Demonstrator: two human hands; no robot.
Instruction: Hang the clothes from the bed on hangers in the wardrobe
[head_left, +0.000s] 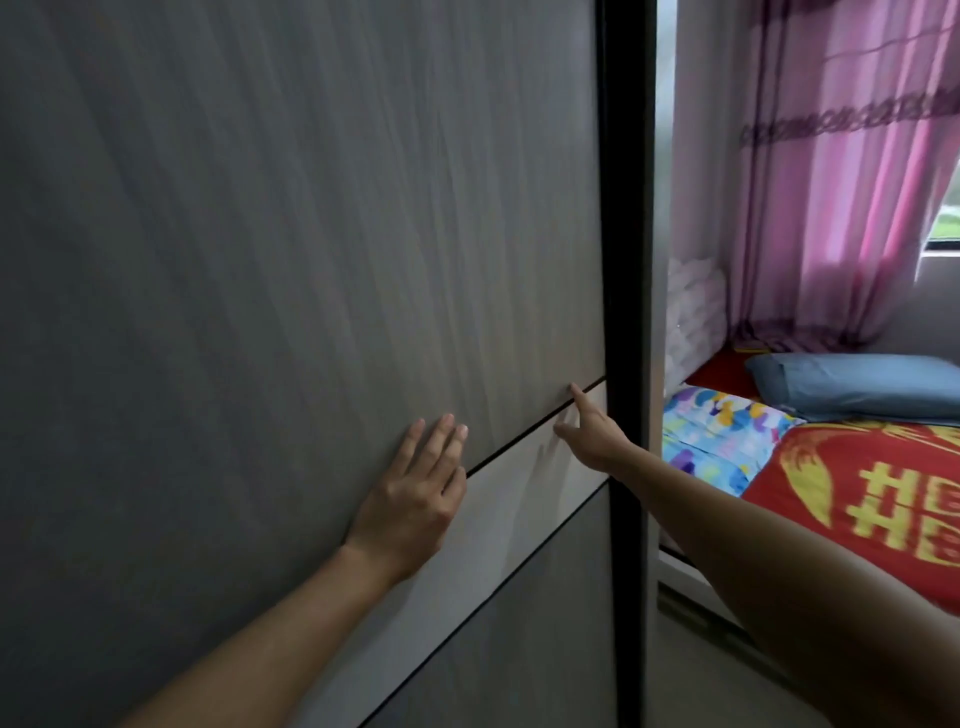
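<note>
While both hands rest on the wardrobe door (311, 234), neither grip holds anything: the left hand (410, 499) lies spread flat on the panel, and the right hand (592, 436) reaches with straight fingers just beside the black edge strip (621, 260). Bare palms may slip on the smooth face, or fingers may get caught at that edge. The bed (857, 493) lies to the right, and no clothes show on it.

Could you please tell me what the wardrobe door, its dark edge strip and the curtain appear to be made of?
The wardrobe door looks like grey wood-grain laminate, matte: fine vertical streaks, no shine. Its dark edge strip seems black metal or plastic, smooth; hard to tell. The curtain is thin pink fabric, light glowing through its folds.
</note>
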